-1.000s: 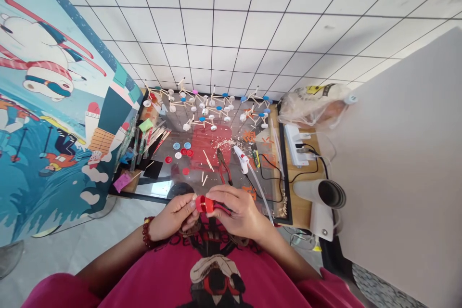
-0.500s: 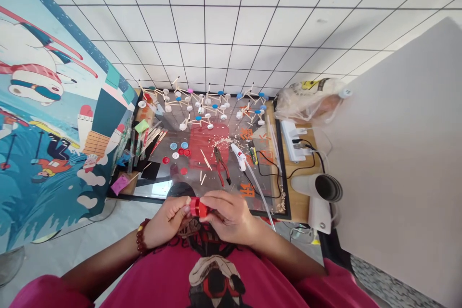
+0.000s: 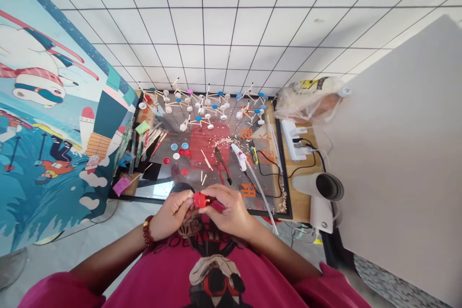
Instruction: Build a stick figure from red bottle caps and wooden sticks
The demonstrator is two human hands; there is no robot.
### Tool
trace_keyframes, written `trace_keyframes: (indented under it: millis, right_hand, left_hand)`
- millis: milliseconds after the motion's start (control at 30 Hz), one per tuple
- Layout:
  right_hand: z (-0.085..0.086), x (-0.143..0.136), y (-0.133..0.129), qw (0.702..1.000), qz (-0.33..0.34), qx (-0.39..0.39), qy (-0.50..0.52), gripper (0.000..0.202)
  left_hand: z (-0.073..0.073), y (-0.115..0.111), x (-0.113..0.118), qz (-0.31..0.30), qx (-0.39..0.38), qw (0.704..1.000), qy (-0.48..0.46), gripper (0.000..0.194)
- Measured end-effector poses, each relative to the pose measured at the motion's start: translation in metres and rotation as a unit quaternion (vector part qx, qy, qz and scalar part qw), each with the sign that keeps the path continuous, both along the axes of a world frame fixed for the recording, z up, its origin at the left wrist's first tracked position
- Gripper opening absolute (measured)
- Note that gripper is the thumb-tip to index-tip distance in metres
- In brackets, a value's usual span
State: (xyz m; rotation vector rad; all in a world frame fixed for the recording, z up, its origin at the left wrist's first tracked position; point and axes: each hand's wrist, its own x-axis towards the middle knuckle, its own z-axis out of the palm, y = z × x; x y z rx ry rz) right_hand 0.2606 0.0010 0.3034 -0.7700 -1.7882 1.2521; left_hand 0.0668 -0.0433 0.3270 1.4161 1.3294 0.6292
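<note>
Close to my chest, past the table's front edge, my left hand (image 3: 171, 216) and my right hand (image 3: 229, 209) meet around a small red round piece (image 3: 199, 199). Left fingertips pinch its left side, while the right thumb and fingers close on its right side. A short pale stick tip shows at its right. Red-handled pliers (image 3: 223, 166) lie on the table beyond my right hand, beside a white glue gun (image 3: 239, 156). Thin wooden sticks (image 3: 207, 159) rest left of the pliers, and red caps (image 3: 185, 153) lie farther left.
Several stick-and-cap assemblies (image 3: 199, 119) stand along the table's back. Wood crumbs (image 3: 224, 142) are scattered mid-table. On the right are a power strip (image 3: 294, 140), cables, a plastic bag (image 3: 306, 101) and stacked cups (image 3: 328, 186). Bundled sticks (image 3: 156, 140) and a black square (image 3: 152, 171) lie left.
The red piece has turned between my fingers, and the pale stick tip now shows at its right. Both hands have shifted slightly and still hold it.
</note>
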Motion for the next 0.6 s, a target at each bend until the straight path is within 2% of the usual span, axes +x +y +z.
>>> trace_keyframes:
  millis: [133, 233, 267, 333, 433, 500, 600]
  right_hand:
    - [0.0, 0.001, 0.005, 0.999, 0.013, -0.035, -0.007, 0.04]
    - [-0.002, 0.0, 0.004, 0.999, -0.008, -0.046, 0.013, 0.036]
    - [-0.003, 0.0, 0.004, 0.998, -0.018, -0.05, 0.019, 0.031]
    - [-0.005, 0.0, 0.003, 0.998, -0.034, -0.047, 0.024, 0.027]
    - [-0.007, 0.001, 0.002, 0.999, -0.045, -0.004, 0.001, 0.027]
    - [-0.009, 0.001, 0.001, 0.996, -0.064, 0.052, -0.024, 0.026]
    - [-0.012, 0.0, -0.003, 0.985, -0.089, 0.134, -0.064, 0.027]
  left_hand:
    - [-0.002, 0.004, -0.003, -0.007, 0.083, 0.994, 0.072, 0.04]
    - [-0.001, 0.005, -0.004, -0.003, 0.111, 0.989, 0.093, 0.035]
    - [0.0, 0.005, -0.004, 0.015, 0.104, 0.992, 0.077, 0.03]
    - [0.001, 0.005, -0.001, 0.074, 0.072, 0.995, -0.013, 0.024]
    - [0.001, 0.004, 0.006, 0.132, 0.003, 0.975, -0.179, 0.041]
    - [0.001, 0.004, 0.011, 0.151, -0.027, 0.969, -0.194, 0.044]
    - [0.003, 0.007, 0.011, 0.166, -0.035, 0.973, -0.157, 0.033]
